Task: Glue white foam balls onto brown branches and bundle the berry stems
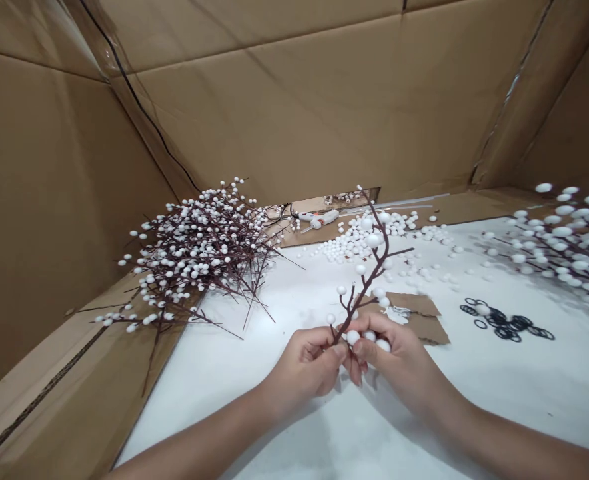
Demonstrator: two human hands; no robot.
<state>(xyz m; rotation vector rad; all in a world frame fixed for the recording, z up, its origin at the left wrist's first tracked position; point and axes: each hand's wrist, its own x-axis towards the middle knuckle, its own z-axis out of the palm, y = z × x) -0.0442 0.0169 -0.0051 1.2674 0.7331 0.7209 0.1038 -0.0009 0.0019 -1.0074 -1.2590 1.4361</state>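
My left hand (310,363) is closed, pinching the lower stem of a dark brown artificial berry branch (373,276). The branch leans up and to the right, with white foam balls on several twigs and other twig ends bare. Close beside it, my right hand (399,350) has its fingers curled around several white balls (369,336). One white ball (353,337) sits between its thumb and fingers, right by the stem. Whether that ball touches a twig is hidden by the fingers.
A heap of berry branches (199,247) lies at left, more branches (569,233) at right. Loose white balls (349,243) spread behind my hands, near a glue gun (319,219). Black rings (507,325) and a cardboard piece (422,320) lie on the white table (499,393). Cardboard walls (299,120) enclose it.
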